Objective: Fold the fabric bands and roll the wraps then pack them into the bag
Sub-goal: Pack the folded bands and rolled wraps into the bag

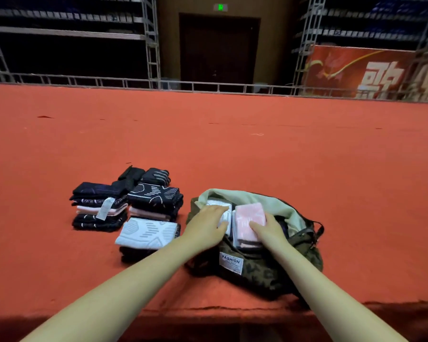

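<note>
Head view showed left hand [206, 227] spread flat on white folded bands [223, 210], right hand [269, 228] gripping soft, light pink stack [249, 223] by its sides, inside bag [260, 270] near desk front edge.

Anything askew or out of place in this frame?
Minor only: a white tag sticks out from the left stack of folded bands, hanging down its front. The other stacks look neat, and the bag is upright and open, with both hands in its mouth.
</note>
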The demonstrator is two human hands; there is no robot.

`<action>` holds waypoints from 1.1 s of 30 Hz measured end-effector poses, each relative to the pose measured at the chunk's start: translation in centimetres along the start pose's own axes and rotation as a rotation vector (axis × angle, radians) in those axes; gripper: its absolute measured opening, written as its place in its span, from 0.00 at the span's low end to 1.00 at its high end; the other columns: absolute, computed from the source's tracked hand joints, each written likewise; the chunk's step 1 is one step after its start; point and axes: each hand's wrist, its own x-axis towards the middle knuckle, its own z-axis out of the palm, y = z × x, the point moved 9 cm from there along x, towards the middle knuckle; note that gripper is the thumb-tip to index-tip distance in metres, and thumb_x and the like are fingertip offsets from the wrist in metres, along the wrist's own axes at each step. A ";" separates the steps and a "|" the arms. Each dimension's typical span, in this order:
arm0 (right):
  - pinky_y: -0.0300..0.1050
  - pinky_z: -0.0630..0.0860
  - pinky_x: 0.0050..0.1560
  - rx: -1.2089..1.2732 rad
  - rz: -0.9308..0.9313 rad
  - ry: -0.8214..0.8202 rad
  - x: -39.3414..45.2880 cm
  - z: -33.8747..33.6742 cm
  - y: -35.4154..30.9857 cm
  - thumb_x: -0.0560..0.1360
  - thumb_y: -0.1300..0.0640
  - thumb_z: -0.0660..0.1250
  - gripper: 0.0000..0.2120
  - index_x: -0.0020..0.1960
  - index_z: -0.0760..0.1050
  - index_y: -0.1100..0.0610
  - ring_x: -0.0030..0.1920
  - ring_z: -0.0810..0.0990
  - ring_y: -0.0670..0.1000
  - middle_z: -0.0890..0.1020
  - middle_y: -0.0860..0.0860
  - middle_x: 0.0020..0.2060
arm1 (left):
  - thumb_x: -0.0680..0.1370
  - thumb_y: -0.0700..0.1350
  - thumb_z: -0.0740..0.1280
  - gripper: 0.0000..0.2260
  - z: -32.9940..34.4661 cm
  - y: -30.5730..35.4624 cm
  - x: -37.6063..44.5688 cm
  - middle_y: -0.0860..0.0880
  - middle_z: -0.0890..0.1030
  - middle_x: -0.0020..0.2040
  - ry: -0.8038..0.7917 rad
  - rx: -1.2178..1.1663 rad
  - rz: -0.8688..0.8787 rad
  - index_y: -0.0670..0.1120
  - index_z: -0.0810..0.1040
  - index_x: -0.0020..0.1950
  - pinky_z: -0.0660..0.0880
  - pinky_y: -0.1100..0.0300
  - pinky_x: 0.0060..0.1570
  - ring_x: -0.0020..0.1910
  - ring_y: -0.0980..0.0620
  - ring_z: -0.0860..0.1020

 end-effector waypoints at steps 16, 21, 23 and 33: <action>0.45 0.64 0.63 -0.178 -0.155 0.033 0.3 1.2 -0.2 0.81 0.55 0.54 0.25 0.76 0.54 0.54 0.69 0.65 0.54 0.65 0.55 0.70 | 0.69 0.69 0.41 0.33 3.3 -0.9 1.5 0.56 0.64 0.73 -0.078 0.243 -0.051 0.63 0.62 0.72 0.59 0.52 0.67 0.71 0.51 0.61; 0.44 0.66 0.63 -0.199 -0.123 -0.068 1.7 1.2 0.5 0.77 0.57 0.60 0.26 0.75 0.61 0.53 0.65 0.71 0.53 0.71 0.54 0.66 | 0.77 0.63 0.55 0.22 4.4 -1.7 2.4 0.54 0.60 0.75 -0.191 0.225 -0.118 0.64 0.63 0.71 0.54 0.47 0.69 0.72 0.49 0.56; 0.44 0.70 0.60 -0.235 -0.119 -0.131 2.4 1.4 0.3 0.75 0.58 0.62 0.26 0.72 0.65 0.53 0.61 0.74 0.53 0.75 0.55 0.63 | 0.77 0.63 0.57 0.21 4.6 -1.6 2.8 0.53 0.61 0.74 -0.220 0.226 -0.126 0.64 0.64 0.70 0.55 0.47 0.69 0.72 0.48 0.56; 0.44 0.71 0.53 -0.264 -0.561 0.174 -2.1 0.3 -7.9 0.74 0.62 0.64 0.15 0.59 0.76 0.55 0.53 0.73 0.48 0.76 0.49 0.49 | 0.75 0.49 0.62 0.14 -6.4 -5.0 -1.4 0.54 0.77 0.53 0.179 -0.142 -0.058 0.52 0.79 0.59 0.69 0.59 0.55 0.55 0.56 0.74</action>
